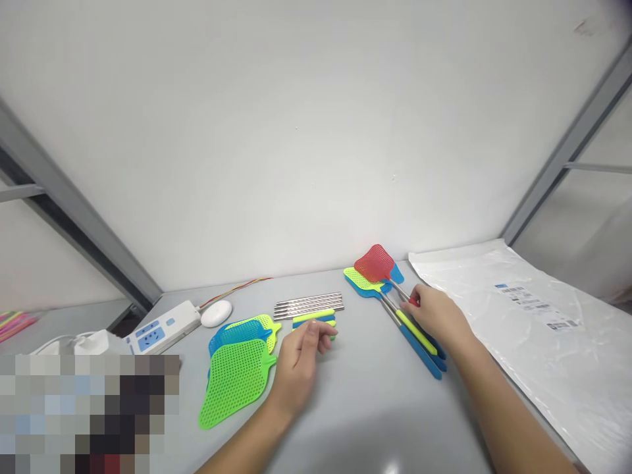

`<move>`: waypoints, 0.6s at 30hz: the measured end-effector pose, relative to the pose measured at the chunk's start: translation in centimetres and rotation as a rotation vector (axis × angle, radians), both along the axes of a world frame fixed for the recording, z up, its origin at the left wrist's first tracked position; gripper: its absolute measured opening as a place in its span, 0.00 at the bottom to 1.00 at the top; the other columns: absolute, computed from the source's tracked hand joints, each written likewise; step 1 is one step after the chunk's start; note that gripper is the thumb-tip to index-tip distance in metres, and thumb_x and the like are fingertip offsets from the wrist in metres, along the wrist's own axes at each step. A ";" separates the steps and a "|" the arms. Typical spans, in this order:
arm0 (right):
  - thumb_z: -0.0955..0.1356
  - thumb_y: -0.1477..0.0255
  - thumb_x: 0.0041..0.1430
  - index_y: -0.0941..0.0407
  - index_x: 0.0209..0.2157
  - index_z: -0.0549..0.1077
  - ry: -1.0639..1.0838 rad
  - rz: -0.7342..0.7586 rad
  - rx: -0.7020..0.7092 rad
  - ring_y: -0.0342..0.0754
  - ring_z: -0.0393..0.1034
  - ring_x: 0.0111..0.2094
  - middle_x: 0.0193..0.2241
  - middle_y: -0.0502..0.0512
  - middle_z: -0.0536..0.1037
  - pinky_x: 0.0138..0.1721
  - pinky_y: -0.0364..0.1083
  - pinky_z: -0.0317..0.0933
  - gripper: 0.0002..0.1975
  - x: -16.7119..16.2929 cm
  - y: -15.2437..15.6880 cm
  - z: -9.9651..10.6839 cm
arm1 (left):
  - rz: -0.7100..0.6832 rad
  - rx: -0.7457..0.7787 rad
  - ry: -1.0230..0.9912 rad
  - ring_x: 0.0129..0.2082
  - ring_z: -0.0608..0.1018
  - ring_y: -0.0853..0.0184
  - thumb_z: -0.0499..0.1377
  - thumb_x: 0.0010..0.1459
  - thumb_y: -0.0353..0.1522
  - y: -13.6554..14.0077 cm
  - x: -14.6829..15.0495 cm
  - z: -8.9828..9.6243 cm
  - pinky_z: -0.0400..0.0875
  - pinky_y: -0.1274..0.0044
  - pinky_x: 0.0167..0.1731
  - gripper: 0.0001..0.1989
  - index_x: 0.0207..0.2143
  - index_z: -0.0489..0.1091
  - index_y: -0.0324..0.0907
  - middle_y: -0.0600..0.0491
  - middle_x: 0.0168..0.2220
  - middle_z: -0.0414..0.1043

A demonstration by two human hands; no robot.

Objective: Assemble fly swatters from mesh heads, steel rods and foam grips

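My right hand (437, 316) is closed around the red handle of a fly swatter with a red mesh head (375, 263) and a metal rod. This swatter lies over several other swatters with a yellow-green head (362, 280) and blue and yellow handles (417, 332). My left hand (299, 362) has loosely curled fingers, slightly apart, with nothing visible in them. It is over the near side of a small stack of yellow, blue and green handles (315, 316), partly hiding it. Beside it lie loose swatter heads: green (239, 375), blue (237, 337) and yellow (269, 324).
Several metal rods (309, 305) lie side by side behind the handles. A white power strip (162, 327) and a white oval object (216, 313) are at left. A white plastic mailing bag (523, 329) covers the right side. A wall stands behind the grey table (365, 408).
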State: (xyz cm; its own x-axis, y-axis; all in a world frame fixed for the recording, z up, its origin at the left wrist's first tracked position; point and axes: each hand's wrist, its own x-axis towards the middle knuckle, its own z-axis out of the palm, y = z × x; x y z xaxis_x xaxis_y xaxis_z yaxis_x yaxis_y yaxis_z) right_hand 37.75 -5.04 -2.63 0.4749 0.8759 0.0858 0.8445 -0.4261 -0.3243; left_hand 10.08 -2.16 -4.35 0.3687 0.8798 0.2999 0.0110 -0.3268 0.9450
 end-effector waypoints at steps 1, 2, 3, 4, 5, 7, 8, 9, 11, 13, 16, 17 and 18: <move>0.64 0.61 0.56 0.54 0.28 0.67 0.008 0.010 -0.012 0.50 0.68 0.28 0.27 0.56 0.74 0.24 0.44 0.49 0.10 -0.1 0.0 0.0 | -0.005 0.013 0.008 0.31 0.71 0.66 0.44 0.66 0.43 0.0 -0.1 -0.1 0.64 0.74 0.35 0.22 0.34 0.73 0.41 0.51 0.28 0.69; 0.64 0.61 0.57 0.54 0.28 0.67 0.012 0.018 -0.025 0.51 0.68 0.28 0.27 0.56 0.74 0.24 0.44 0.49 0.11 -0.1 0.0 0.1 | -0.008 0.027 0.017 0.31 0.71 0.66 0.44 0.66 0.42 0.0 -0.1 -0.1 0.64 0.74 0.35 0.22 0.34 0.73 0.41 0.51 0.28 0.68; 0.64 0.60 0.57 0.54 0.28 0.68 0.014 0.025 -0.040 0.51 0.68 0.28 0.27 0.57 0.75 0.24 0.44 0.49 0.12 -0.2 0.0 0.1 | -0.012 0.043 0.026 0.31 0.71 0.66 0.44 0.66 0.42 0.0 -0.2 -0.1 0.64 0.74 0.35 0.22 0.34 0.73 0.41 0.51 0.27 0.68; 0.63 0.59 0.58 0.54 0.28 0.68 0.015 0.031 -0.055 0.51 0.69 0.28 0.27 0.58 0.75 0.23 0.45 0.49 0.14 -0.2 0.0 0.1 | -0.015 0.058 0.037 0.31 0.71 0.66 0.44 0.66 0.42 0.0 -0.2 -0.1 0.63 0.74 0.35 0.22 0.34 0.73 0.41 0.51 0.27 0.68; 0.62 0.58 0.58 0.55 0.28 0.69 0.015 0.036 -0.069 0.51 0.69 0.28 0.27 0.58 0.75 0.23 0.45 0.49 0.15 -0.2 0.0 0.1 | -0.020 0.072 0.049 0.31 0.71 0.66 0.44 0.66 0.42 0.0 -0.2 -0.1 0.63 0.74 0.35 0.22 0.34 0.73 0.41 0.51 0.27 0.68; 0.62 0.57 0.59 0.55 0.29 0.70 0.018 0.042 -0.086 0.52 0.70 0.29 0.28 0.58 0.76 0.24 0.45 0.50 0.16 -0.3 0.0 0.1 | -0.032 0.093 0.072 0.30 0.70 0.66 0.43 0.66 0.41 0.0 -0.3 -0.1 0.63 0.74 0.34 0.22 0.34 0.73 0.41 0.51 0.27 0.68; 0.62 0.57 0.58 0.55 0.30 0.71 0.019 0.044 -0.090 0.52 0.70 0.29 0.28 0.58 0.76 0.24 0.45 0.51 0.16 -0.3 0.0 0.1 | -0.039 0.103 0.083 0.30 0.70 0.66 0.43 0.66 0.41 -0.1 -0.3 -0.1 0.63 0.74 0.34 0.22 0.33 0.72 0.41 0.51 0.27 0.67; 0.63 0.57 0.58 0.54 0.31 0.72 0.020 0.046 -0.094 0.52 0.70 0.30 0.28 0.57 0.76 0.24 0.44 0.51 0.15 -0.4 0.1 0.1 | -0.045 0.114 0.093 0.30 0.70 0.66 0.43 0.67 0.41 -0.1 -0.3 0.0 0.62 0.74 0.34 0.21 0.33 0.72 0.41 0.52 0.27 0.67; 0.63 0.58 0.58 0.53 0.33 0.73 0.019 0.049 -0.101 0.52 0.71 0.32 0.29 0.56 0.76 0.26 0.45 0.53 0.14 -0.4 0.1 0.1 | -0.058 0.139 0.102 0.30 0.70 0.67 0.44 0.67 0.40 -0.1 -0.3 0.0 0.62 0.74 0.34 0.21 0.33 0.72 0.41 0.52 0.27 0.67; 0.63 0.58 0.58 0.53 0.36 0.73 0.011 0.046 -0.097 0.53 0.71 0.34 0.32 0.56 0.77 0.28 0.45 0.54 0.15 -0.4 0.1 0.2 | -0.071 0.166 0.103 0.30 0.70 0.68 0.43 0.67 0.39 -0.1 -0.4 -0.1 0.62 0.75 0.34 0.20 0.34 0.72 0.41 0.53 0.27 0.66; 0.60 0.55 0.60 0.55 0.44 0.71 -0.012 0.016 -0.046 0.55 0.69 0.41 0.41 0.61 0.75 0.32 0.47 0.57 0.21 -0.2 0.1 0.4 | -0.083 0.200 0.119 0.30 0.70 0.68 0.43 0.67 0.38 0.0 -0.4 -0.1 0.62 0.75 0.34 0.20 0.34 0.72 0.42 0.53 0.27 0.67; 0.59 0.53 0.61 0.56 0.46 0.70 -0.014 0.010 -0.029 0.56 0.68 0.44 0.43 0.62 0.74 0.34 0.47 0.58 0.24 -0.2 0.0 0.4 | -0.086 0.209 0.131 0.30 0.70 0.68 0.43 0.67 0.38 -0.1 -0.4 -0.1 0.62 0.75 0.34 0.20 0.34 0.72 0.42 0.53 0.27 0.67; 0.58 0.51 0.60 0.58 0.47 0.69 -0.012 0.009 -0.022 0.57 0.68 0.45 0.43 0.64 0.73 0.35 0.47 0.58 0.26 -0.2 0.0 0.3 | -0.087 0.217 0.144 0.30 0.70 0.69 0.43 0.67 0.38 -0.1 -0.4 -0.1 0.62 0.75 0.34 0.20 0.34 0.72 0.42 0.53 0.27 0.67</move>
State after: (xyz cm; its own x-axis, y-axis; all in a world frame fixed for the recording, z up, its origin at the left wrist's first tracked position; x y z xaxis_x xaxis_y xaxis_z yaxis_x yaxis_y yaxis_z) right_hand 37.51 -5.04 -2.30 0.4660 0.8818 0.0724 0.8521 -0.4253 -0.3050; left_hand 9.64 -2.23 -4.48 0.4928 0.7639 0.4166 0.1034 -0.5268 0.8437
